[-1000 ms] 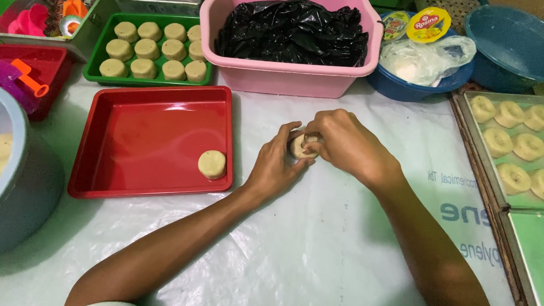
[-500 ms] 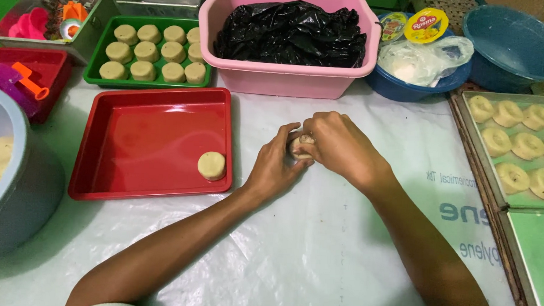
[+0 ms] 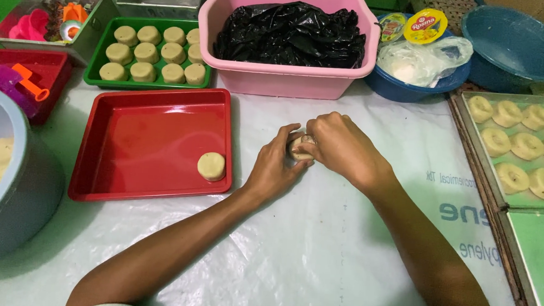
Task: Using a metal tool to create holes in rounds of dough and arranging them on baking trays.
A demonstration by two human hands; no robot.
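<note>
**Dough piece pinched between both hands**

Head view: left hand cupping a small dough piece from below, right hand closing over it, fingers clamped around it, probably for shaping. Held just above white plastic sheet. Beside, red tray with one dough disc. Behind, pink tub, green tray of discs. Nothing blocking.

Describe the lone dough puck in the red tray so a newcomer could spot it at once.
Find the big red tray left of the left hand. A single pale dough puck sits near its lower right corner. Unlike the pucks crowding the green tray behind, it lies alone.
</note>
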